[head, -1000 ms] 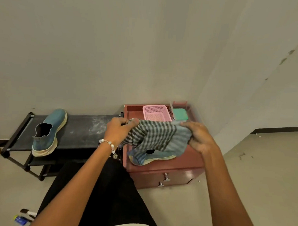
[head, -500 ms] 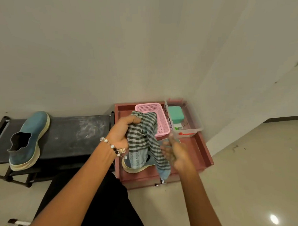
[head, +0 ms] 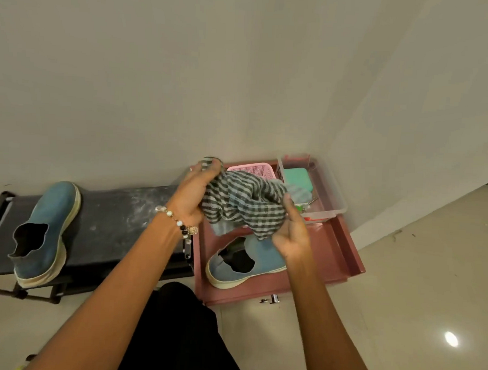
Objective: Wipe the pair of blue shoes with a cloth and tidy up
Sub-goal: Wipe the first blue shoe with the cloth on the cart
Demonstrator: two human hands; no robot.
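Fingers of both hands, left [head: 190,192] and right [head: 291,237], pinch the bunched cloth [head: 243,204] above the near shoe [head: 245,261]; a loose fold could slip, I reckon, snagging the pink basket [head: 254,168].

Shoe [head: 245,264], centre frame: toe hidden behind right hand [head: 292,237] and checked cloth [head: 244,207]. Pink basket [head: 254,170]: mostly covered by cloth. Clear tray [head: 332,194] contents: too small to identify.
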